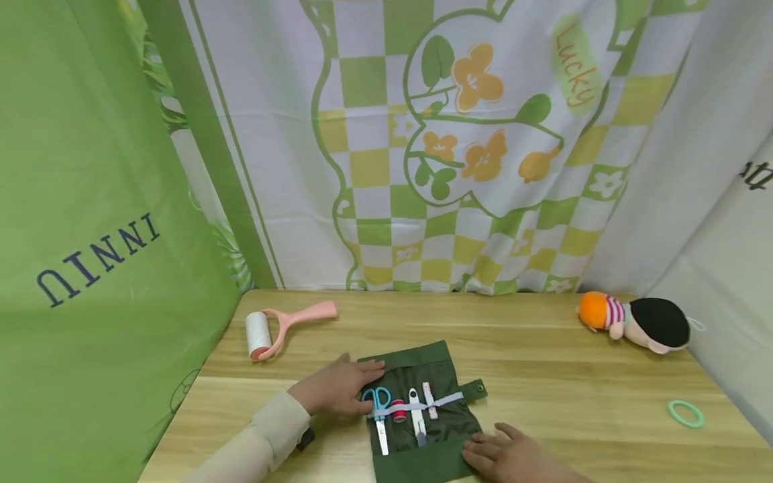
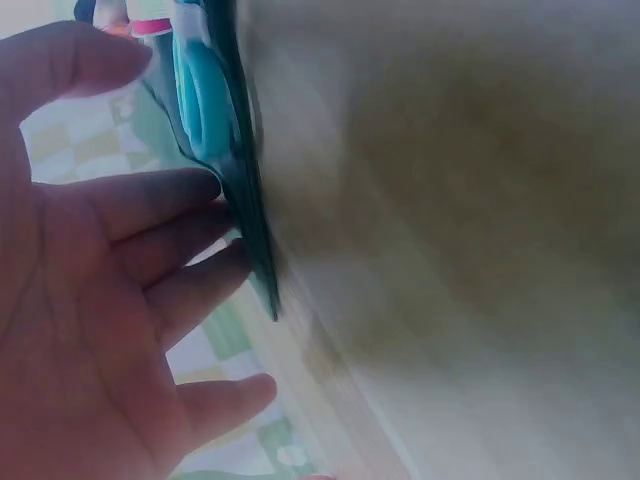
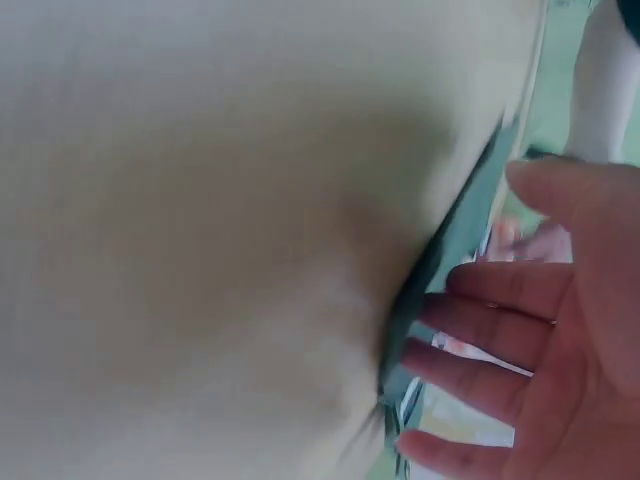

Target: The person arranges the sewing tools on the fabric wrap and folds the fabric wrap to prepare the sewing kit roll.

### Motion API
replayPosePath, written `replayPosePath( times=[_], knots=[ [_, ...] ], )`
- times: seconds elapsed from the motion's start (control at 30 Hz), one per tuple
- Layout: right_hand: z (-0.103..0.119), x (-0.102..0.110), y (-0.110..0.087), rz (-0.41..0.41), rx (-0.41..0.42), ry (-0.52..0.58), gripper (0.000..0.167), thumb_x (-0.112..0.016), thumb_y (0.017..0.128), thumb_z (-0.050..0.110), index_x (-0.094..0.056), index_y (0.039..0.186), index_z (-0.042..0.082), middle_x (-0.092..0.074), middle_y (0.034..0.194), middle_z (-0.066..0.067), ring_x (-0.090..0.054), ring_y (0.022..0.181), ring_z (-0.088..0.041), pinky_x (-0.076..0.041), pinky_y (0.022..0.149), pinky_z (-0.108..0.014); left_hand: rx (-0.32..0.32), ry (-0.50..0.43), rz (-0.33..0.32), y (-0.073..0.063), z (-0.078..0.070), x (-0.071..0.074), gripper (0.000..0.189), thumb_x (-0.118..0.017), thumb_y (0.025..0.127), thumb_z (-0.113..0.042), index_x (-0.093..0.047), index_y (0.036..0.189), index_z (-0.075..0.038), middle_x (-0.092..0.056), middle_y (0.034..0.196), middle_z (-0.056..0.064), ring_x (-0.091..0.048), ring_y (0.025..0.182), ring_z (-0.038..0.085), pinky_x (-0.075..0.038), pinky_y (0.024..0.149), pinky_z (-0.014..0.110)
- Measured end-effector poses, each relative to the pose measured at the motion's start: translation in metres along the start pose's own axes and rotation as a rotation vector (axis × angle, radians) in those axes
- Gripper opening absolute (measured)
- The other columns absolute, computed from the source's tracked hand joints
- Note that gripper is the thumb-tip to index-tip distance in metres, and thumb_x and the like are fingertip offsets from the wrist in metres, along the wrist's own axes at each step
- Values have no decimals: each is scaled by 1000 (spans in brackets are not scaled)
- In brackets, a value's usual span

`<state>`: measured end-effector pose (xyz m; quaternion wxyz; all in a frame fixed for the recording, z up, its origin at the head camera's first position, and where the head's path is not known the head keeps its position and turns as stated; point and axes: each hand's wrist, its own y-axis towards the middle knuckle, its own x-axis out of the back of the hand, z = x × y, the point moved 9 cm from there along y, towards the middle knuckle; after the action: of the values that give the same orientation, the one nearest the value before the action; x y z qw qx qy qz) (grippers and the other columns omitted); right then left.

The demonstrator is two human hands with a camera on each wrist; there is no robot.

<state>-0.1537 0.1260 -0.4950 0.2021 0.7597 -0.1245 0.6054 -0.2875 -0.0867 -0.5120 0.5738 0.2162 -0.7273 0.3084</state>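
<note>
A dark green fabric sewing pouch (image 1: 431, 456) lies unfolded on the table. A pale elastic band across it holds blue-handled scissors (image 1: 382, 429), a red thread spool (image 1: 399, 411), a white tool with a grey tip (image 1: 417, 416) and a slim pinkish patterned item (image 1: 430, 400). My left hand (image 1: 339, 388) rests with extended fingers on the pouch's upper left edge, beside the scissors' handles. At the lower right corner, the fingers of my right hand (image 1: 507, 457) touch the cloth. In the left wrist view, straight fingers reach the pouch's edge near the scissors (image 2: 205, 100).
A pink-handled lint roller (image 1: 296, 322) lies at the back left of the wooden table (image 1: 543, 382). Toward the back right is a plush doll (image 1: 640, 322), with a mint green ring (image 1: 686, 414) nearer the right edge. Printed curtains (image 1: 374, 174) hang behind.
</note>
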Motion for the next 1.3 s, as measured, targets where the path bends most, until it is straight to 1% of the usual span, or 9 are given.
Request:
replayPosePath(
  times=[0.1, 0.27, 0.37, 0.47, 0.63, 0.8, 1.0, 1.17, 1.3],
  knots=[
    [-36, 0, -3, 107, -214, 44, 47, -58, 97, 52, -72, 123, 14, -74, 120, 1, -70, 109, -19, -56, 84, -49, -28, 34, -54, -9, -11, 6, 62, -59, 95, -46, -51, 147, -14, -59, 145, 2, -62, 127, 18, -43, 112, 51],
    [-84, -3, -8, 147, -405, 45, 44, -72, 89, 36, -71, 121, 6, -71, 125, -9, -68, 114, -28, -54, 90, -55, -191, -73, -131, -22, -50, 16, 35, -58, 98, -32, -69, 128, -17, -75, 87, -9, -60, 67, -6, -53, 69, 16],
    [-84, 5, -3, 55, -396, 30, 30, -74, 86, 28, -73, 107, 7, -73, 113, -9, -69, 104, -24, -56, 86, -49, -240, -109, -195, -24, -63, 19, 27, -59, 99, -28, -74, 119, -18, -74, 84, -11, -58, 66, -7, -50, 67, 13],
    [-59, 16, 1, -50, -317, 58, 15, -74, 87, 26, -73, 94, 13, -73, 96, 0, -68, 88, -16, -57, 76, -37, -219, -30, -260, -25, -62, 22, 30, -59, 98, -31, -73, 121, -16, -74, 114, -5, -69, 99, 3, -56, 85, 23],
    [-22, 3, -7, 152, -303, 140, 45, -57, 98, 51, -75, 106, 10, -75, 103, -1, -70, 93, -17, -58, 75, -33, -237, 99, -194, -25, -59, 11, 49, -58, 97, -44, -64, 134, -13, -62, 141, 1, -58, 131, 17, -49, 106, 33],
    [-15, -18, -21, 309, -329, 185, 64, -53, 95, 63, -71, 123, 9, -72, 123, -7, -68, 114, -24, -58, 87, -37, -260, 189, -161, -32, -67, 1, 52, -59, 93, -52, -67, 130, -15, -70, 123, -3, -68, 106, 10, -56, 88, 27],
    [-30, -17, -30, 235, -296, 260, 36, -72, 90, 27, -69, 121, 9, -70, 127, -9, -68, 115, -22, -58, 86, -37, -297, 370, -198, -33, -100, -5, 37, -65, 87, -51, -72, 102, -18, -62, 80, -11, -48, 61, -1, -37, 50, 20],
    [-33, -6, -34, 113, -220, 309, 19, -70, 91, 18, -72, 109, 11, -74, 116, -9, -72, 102, -19, -60, 79, -32, -317, 472, -225, -33, -119, -5, 18, -74, 80, -35, -64, 71, -24, -53, 62, -13, -36, 51, 1, -24, 42, 21],
    [-37, -3, -37, 69, -225, 393, 20, -66, 97, 21, -73, 112, 10, -76, 113, -9, -73, 102, -17, -60, 77, -30, -315, 469, -226, -34, -118, -2, 19, -74, 82, -32, -64, 69, -25, -52, 58, -14, -32, 47, 0, -24, 41, 21]
  ],
)
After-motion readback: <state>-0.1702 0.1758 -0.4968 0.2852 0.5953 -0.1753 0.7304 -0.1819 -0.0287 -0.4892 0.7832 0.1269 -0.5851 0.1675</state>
